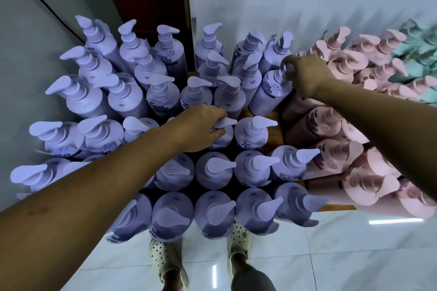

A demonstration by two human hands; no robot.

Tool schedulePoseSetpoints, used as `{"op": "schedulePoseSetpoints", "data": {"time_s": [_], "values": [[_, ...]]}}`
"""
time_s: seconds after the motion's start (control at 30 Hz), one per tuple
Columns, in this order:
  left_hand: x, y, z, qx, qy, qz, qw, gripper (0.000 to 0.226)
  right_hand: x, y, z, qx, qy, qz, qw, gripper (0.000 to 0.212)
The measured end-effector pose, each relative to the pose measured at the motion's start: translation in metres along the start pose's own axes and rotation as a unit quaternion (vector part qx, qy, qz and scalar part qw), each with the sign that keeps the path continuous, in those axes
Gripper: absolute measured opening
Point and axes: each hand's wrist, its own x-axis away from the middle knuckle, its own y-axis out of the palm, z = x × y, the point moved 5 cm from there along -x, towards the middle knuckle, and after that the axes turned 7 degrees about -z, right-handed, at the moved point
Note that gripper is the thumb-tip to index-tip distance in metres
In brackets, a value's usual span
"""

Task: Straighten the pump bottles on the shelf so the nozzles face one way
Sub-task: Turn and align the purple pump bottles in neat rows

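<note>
- In the centre of the head view, the left hand (201, 125) pinches the pump head of the middle purple bottle (223, 140). Its nozzle points right, like the next bottle (254, 136).
- At upper right, the right hand (305, 75) curls around the pump of the edge purple bottle (269, 92), beside the pink bottles (354, 59).
- Probably it is best to twist each head slowly, because the bottles stand very close.

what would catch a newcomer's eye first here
The crowd of purple pump bottles fills the middle and left, and their nozzles do not all point one way. Both bare hands reach into it: the left hand grips the pump of a central bottle, and the right hand grips the pump of a back-right bottle. Pink bottles crowd the right side.
</note>
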Motion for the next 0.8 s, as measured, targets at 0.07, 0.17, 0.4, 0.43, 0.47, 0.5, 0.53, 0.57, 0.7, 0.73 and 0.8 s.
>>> {"op": "schedulePoseSetpoints", "data": {"time_s": [0.07,0.17,0.4,0.43,0.47,0.5,0.53,0.57,0.7,0.73,0.8], "values": [[0.0,0.001,0.0,-0.003,0.0,0.0,1.0,0.025,0.006,-0.003,0.003,0.007,-0.019,0.005,1.0,0.037],[0.0,0.001,0.001,-0.007,-0.001,-0.001,1.0,0.024,0.021,-0.002,0.001,0.042,-0.086,-0.011,0.995,0.043],[0.0,0.001,-0.001,0.004,0.002,0.004,1.0,0.025,0.057,0.005,0.002,0.021,-0.161,-0.05,0.985,0.031],[0.0,0.001,-0.001,0.005,0.004,0.004,1.0,0.025,0.062,0.007,0.002,0.017,-0.174,-0.051,0.983,0.028],[0.0,0.001,-0.001,0.006,0.005,0.004,1.0,0.026,0.066,0.009,0.003,0.013,-0.183,-0.058,0.981,0.026],[0.0,0.001,-0.001,0.006,0.006,0.006,1.0,0.026,0.069,0.012,0.005,0.008,-0.189,-0.07,0.98,0.026],[0.0,0.001,-0.001,0.006,0.008,0.007,1.0,0.026,0.071,0.015,0.006,0.004,-0.192,-0.084,0.978,0.028],[0.0,0.001,-0.001,0.005,0.009,0.009,1.0,0.026,0.073,0.017,0.006,0.003,-0.198,-0.095,0.976,0.03],[-0.001,0.001,-0.002,0.0,0.008,0.014,1.0,0.026,0.082,0.019,0.001,-0.002,-0.237,-0.078,0.968,0.037],[-0.001,0.002,-0.003,-0.002,0.007,0.014,1.0,0.026,0.084,0.019,0.0,-0.004,-0.241,-0.076,0.968,0.037],[-0.001,0.003,-0.003,-0.005,0.006,0.013,1.0,0.027,0.087,0.021,-0.001,-0.011,-0.251,-0.076,0.965,0.034]]}}
